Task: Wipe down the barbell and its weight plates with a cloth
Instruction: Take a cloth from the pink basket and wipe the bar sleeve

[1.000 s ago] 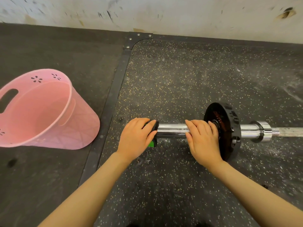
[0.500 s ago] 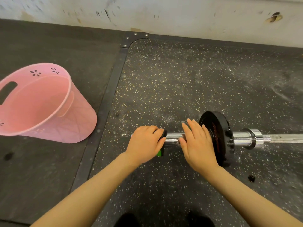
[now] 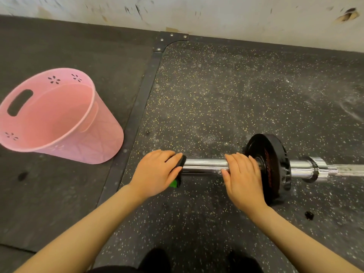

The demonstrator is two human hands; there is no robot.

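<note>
- The barbell (image 3: 204, 166) lies flat on the speckled rubber floor (image 3: 216, 95), running left to right, its shiny sleeve bare between the two hands and its thinner shaft going off the right edge.
- One black weight plate (image 3: 275, 164) is on the sleeve, standing on its edge on the floor just left of the chrome shoulder of the bar.
- A black collar (image 3: 180, 164) with a green tab sits at the left end of the sleeve, well apart from the plate.
- The left hand (image 3: 155, 172) has its grip curled over that collar, thumb below and fingers on top; it looks like a hold on the collar.
- The right hand (image 3: 243, 178) lies over the sleeve right beside the plate, fingers close together and bent over the top of the bar. Whether they wrap round it underneath cannot be told.
- No cloth shows anywhere, not in either hand nor on the floor, so as far as can be judged the wiping has not begun; the bar and plate give no sign of being cleaned.
- My guess is that the collar is being handled to free the plate, with all the wiping left to do.
- A pink plastic basket (image 3: 59, 119) stands well to the left on the darker mat (image 3: 59, 46); nothing can be made out inside it.
- A scuffed white wall (image 3: 197, 14) runs along the top.
</note>
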